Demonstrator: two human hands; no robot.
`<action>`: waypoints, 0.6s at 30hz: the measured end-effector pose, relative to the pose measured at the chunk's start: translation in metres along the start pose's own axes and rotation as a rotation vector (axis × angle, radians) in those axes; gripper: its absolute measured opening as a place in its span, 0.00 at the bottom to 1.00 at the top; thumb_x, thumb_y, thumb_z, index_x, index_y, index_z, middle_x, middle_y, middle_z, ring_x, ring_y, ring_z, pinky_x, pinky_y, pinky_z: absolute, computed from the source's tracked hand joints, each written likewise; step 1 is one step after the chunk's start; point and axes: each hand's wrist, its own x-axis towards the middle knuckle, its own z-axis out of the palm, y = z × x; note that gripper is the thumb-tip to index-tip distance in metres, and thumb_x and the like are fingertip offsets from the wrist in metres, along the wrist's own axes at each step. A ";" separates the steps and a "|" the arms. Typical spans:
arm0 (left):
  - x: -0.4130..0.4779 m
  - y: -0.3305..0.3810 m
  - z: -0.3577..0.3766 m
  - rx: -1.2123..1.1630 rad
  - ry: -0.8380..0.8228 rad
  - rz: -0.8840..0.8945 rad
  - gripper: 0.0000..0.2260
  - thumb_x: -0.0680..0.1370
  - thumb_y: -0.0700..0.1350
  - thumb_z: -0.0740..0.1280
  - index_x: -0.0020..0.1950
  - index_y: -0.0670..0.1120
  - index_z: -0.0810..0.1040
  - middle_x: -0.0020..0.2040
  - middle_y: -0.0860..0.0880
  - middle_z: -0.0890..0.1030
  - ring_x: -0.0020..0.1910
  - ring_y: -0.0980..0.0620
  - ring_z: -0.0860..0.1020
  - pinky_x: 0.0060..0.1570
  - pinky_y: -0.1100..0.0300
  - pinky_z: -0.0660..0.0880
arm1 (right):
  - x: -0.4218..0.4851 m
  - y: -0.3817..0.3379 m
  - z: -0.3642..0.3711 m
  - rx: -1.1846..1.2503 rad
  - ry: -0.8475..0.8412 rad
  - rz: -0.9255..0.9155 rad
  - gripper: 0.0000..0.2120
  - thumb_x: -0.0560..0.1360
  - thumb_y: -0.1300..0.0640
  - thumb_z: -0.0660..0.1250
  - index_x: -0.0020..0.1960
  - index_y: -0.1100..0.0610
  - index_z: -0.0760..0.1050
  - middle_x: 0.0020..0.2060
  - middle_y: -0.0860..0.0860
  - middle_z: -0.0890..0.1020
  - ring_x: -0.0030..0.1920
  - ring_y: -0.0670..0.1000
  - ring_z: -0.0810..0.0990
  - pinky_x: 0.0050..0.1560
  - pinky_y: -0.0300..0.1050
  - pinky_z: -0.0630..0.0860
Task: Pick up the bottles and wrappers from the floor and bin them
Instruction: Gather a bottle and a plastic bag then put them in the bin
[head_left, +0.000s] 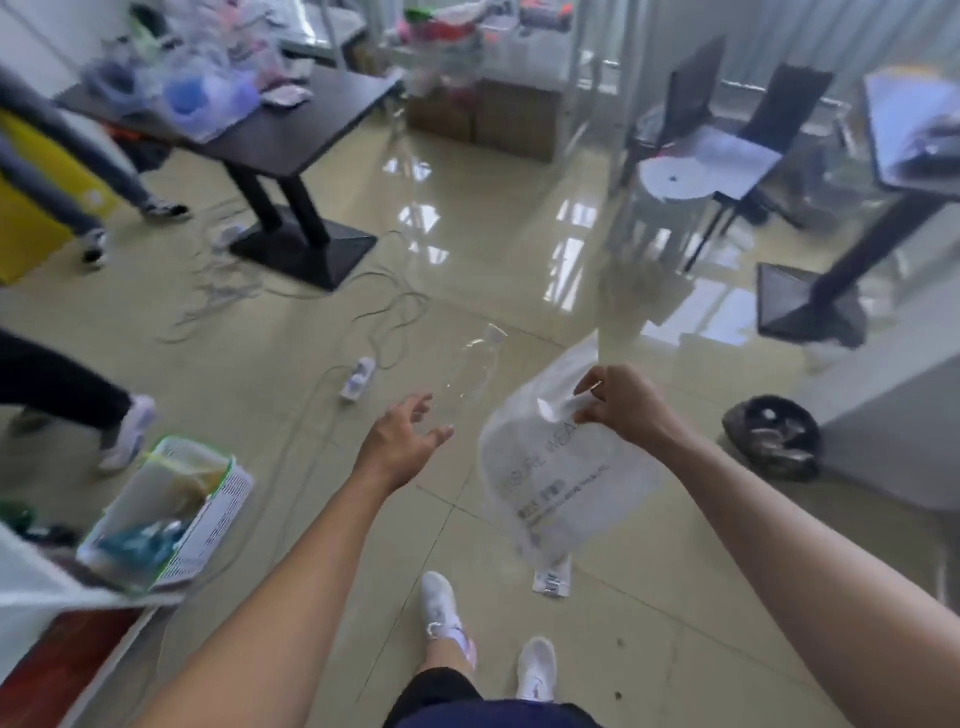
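A clear plastic bottle (475, 366) lies on the tiled floor just beyond my left hand (402, 441). That hand is open, fingers spread, a short way short of the bottle's base. My right hand (621, 405) pinches the top edge of a translucent plastic bag (556, 478) with grey print, which hangs down in the air. A small white wrapper (553, 577) lies on the floor under the bag, near my white shoes. A white bin with a green rim (171, 512) stands at the lower left, lined with a bag and holding rubbish.
A white power strip (358, 378) and loose cables trail across the floor ahead. A black table (270, 130) stands at the back left, chairs and another table base at the right. Two people's legs are at the left. A dark helmet (774, 436) lies at the right.
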 end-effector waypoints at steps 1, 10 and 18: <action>0.011 0.011 0.011 0.004 -0.025 0.029 0.28 0.76 0.53 0.77 0.74 0.48 0.75 0.64 0.50 0.81 0.63 0.52 0.79 0.62 0.56 0.75 | 0.000 0.015 -0.007 0.000 0.024 0.035 0.13 0.65 0.63 0.83 0.47 0.56 0.84 0.36 0.49 0.82 0.37 0.49 0.80 0.33 0.34 0.69; 0.111 0.094 0.132 -0.187 -0.507 0.211 0.26 0.72 0.53 0.81 0.67 0.51 0.77 0.64 0.53 0.81 0.63 0.55 0.79 0.62 0.58 0.76 | -0.018 0.087 -0.091 0.068 0.193 0.236 0.09 0.69 0.53 0.80 0.48 0.44 0.85 0.42 0.46 0.87 0.48 0.45 0.85 0.49 0.38 0.80; 0.149 0.144 0.199 -0.619 -0.990 -0.057 0.29 0.65 0.53 0.85 0.65 0.55 0.81 0.72 0.48 0.77 0.67 0.42 0.79 0.68 0.39 0.75 | -0.056 0.142 -0.161 0.550 0.477 0.465 0.16 0.71 0.55 0.81 0.57 0.49 0.83 0.47 0.50 0.89 0.46 0.51 0.88 0.48 0.47 0.84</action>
